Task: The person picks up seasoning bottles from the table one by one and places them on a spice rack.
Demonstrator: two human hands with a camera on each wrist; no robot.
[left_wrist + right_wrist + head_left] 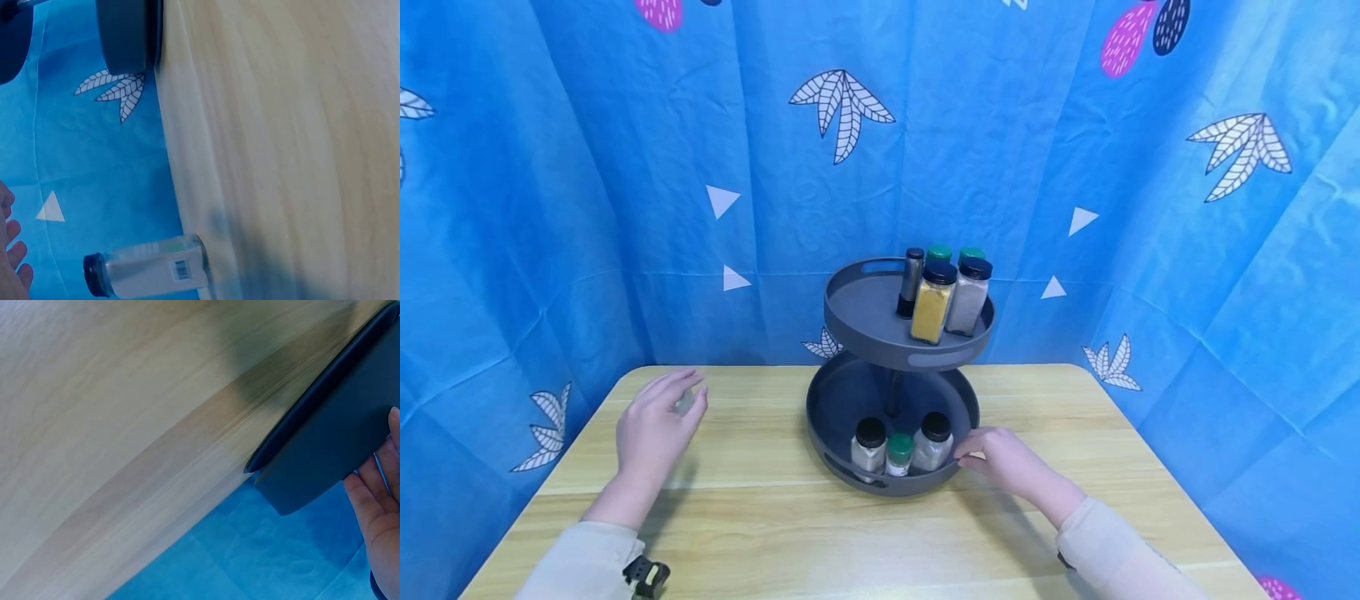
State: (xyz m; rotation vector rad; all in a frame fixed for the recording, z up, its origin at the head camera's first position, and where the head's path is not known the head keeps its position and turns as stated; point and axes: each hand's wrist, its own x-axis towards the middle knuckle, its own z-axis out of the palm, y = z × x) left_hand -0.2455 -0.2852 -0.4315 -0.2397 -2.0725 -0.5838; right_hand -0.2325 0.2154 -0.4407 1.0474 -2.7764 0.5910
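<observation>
A dark grey two-tier turntable (842, 392) stands on the table. My right hand (1003, 462) is at the right side of its lower tier, fingers and thumb pinching the rim; in the right wrist view the fingers (369, 494) meet the tray's wall (319, 450). On the left, my left hand (655, 425) hovers above the table, fingers loosely bent and holding nothing. Near it in the left wrist view stands a clear spice jar (153, 269) with a black lid, mostly hidden behind the hand in the head view.
The lower tier carries two black-lidded jars (868, 454) and a small green-lidded jar (898, 458). On the upper tier stand a yellow spice jar (931, 308), a grey one (967, 304), a slim grinder (911, 283) and green-lidded jars (939, 252). Blue curtain (775, 208) surrounds the wooden table (790, 550).
</observation>
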